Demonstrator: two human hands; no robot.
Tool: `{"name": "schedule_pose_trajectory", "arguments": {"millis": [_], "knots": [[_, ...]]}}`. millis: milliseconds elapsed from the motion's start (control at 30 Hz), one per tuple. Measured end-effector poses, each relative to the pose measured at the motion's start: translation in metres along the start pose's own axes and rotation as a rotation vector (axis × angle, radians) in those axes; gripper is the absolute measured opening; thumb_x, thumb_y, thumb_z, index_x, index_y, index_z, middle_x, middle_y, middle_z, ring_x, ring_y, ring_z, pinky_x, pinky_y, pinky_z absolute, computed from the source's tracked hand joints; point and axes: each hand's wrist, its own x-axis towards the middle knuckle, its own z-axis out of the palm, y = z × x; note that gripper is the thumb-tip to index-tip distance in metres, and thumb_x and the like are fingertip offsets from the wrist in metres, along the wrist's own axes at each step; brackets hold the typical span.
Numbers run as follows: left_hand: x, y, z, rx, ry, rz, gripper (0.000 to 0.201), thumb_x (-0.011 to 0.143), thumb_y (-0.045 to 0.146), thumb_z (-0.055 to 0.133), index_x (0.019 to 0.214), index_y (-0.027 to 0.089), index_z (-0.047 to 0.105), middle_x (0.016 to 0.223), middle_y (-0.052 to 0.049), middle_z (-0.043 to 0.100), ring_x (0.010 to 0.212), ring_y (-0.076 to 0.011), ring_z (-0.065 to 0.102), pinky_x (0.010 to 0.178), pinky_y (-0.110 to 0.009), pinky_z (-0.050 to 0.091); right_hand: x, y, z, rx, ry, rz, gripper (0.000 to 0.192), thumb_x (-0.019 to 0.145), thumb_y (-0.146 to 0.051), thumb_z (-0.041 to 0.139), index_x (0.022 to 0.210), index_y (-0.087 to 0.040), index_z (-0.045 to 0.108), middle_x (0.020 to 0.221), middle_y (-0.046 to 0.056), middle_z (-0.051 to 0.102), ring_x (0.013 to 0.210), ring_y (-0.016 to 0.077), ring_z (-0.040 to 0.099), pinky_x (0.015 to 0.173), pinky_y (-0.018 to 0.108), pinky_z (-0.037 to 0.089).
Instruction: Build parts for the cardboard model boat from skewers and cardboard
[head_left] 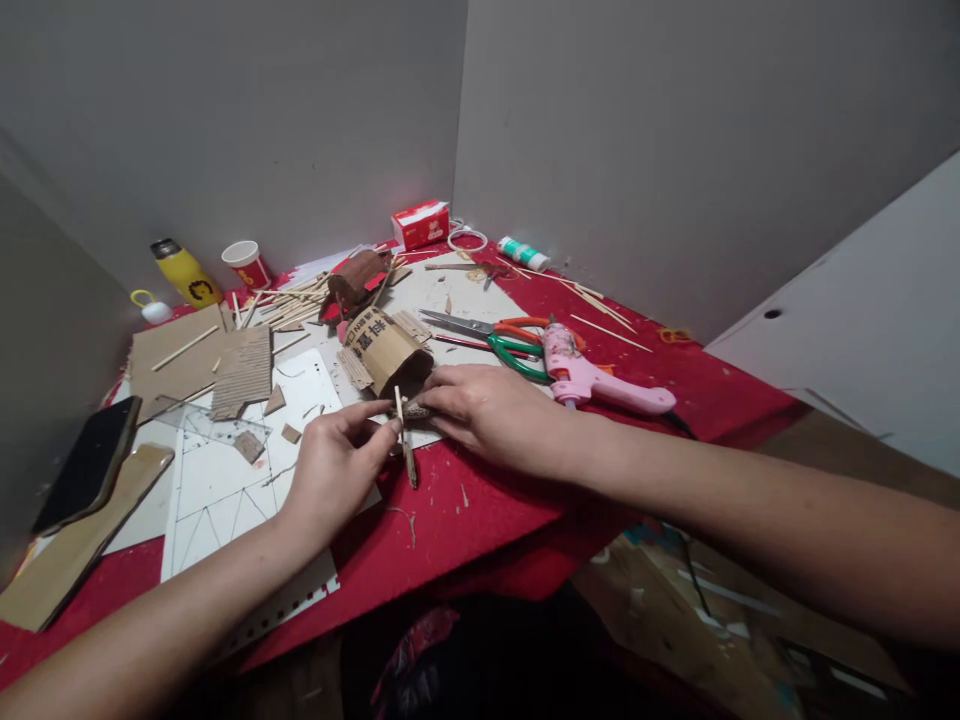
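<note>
My left hand (337, 465) is closed, thumb and forefinger pinched at a short pale wooden stick (400, 402). Just below the stick, a narrow cardboard strip (410, 468) points down toward the table edge. From the other side, my right hand (499, 415) has its fingers closed on a small cardboard piece (414, 411), partly covered by the fingertips. Right behind both hands lies a curved cardboard body with printed characters (386, 355), its open end facing me. Corrugated flaps stick out at its sides.
A pink glue gun (585, 375) and green-handled scissors (517, 357) lie right of the cardboard body. Farther back are a brown roll-shaped piece (358, 278), loose sticks (289, 305), a paper cup (246, 265) and a yellow bottle (186, 275). A phone (90, 465) lies left.
</note>
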Motion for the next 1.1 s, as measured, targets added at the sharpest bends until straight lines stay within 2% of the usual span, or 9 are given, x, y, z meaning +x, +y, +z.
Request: {"name": "schedule_pose_trajectory", "arguments": {"millis": [200, 500, 767, 1100], "knots": [[0.004, -0.001, 0.005, 0.048, -0.009, 0.075, 0.031, 0.081, 0.03, 0.064, 0.104, 0.013, 0.074, 0.06, -0.001, 0.066, 0.052, -0.0111, 0.051, 0.051, -0.022, 0.044, 0.001, 0.003, 0.001, 0.061, 0.003, -0.009, 0.022, 0.09, -0.016, 0.055, 0.104, -0.017, 0.073, 0.098, 0.008, 0.069, 0.082, 0.018, 0.064, 0.068, 0.026, 0.044], [0.009, 0.002, 0.003, 0.016, -0.043, 0.067, 0.028, 0.081, 0.028, 0.064, 0.102, 0.016, 0.076, 0.063, -0.002, 0.069, 0.052, -0.0111, 0.051, 0.051, -0.022, 0.045, 0.004, 0.004, -0.003, 0.051, -0.039, 0.004, 0.025, 0.091, -0.017, 0.055, 0.111, -0.015, 0.068, 0.094, 0.009, 0.066, 0.079, 0.0182, 0.06, 0.065, 0.027, 0.041], [0.013, 0.007, 0.002, 0.075, -0.035, 0.081, 0.027, 0.08, 0.026, 0.063, 0.101, 0.016, 0.077, 0.071, -0.005, 0.075, 0.061, -0.0168, 0.063, 0.052, -0.024, 0.049, 0.005, 0.008, 0.0, 0.057, -0.022, -0.067, 0.025, 0.093, -0.018, 0.053, 0.11, -0.017, 0.071, 0.09, 0.008, 0.065, 0.077, 0.0172, 0.058, 0.066, 0.027, 0.04], [0.015, 0.005, 0.003, 0.051, -0.064, 0.065, 0.028, 0.08, 0.025, 0.064, 0.104, 0.018, 0.077, 0.079, -0.007, 0.077, 0.074, -0.0206, 0.069, 0.059, -0.027, 0.054, 0.003, 0.007, -0.003, 0.032, -0.032, -0.062, 0.023, 0.093, -0.02, 0.053, 0.106, -0.021, 0.071, 0.091, 0.008, 0.065, 0.076, 0.0173, 0.057, 0.064, 0.027, 0.036]]}}
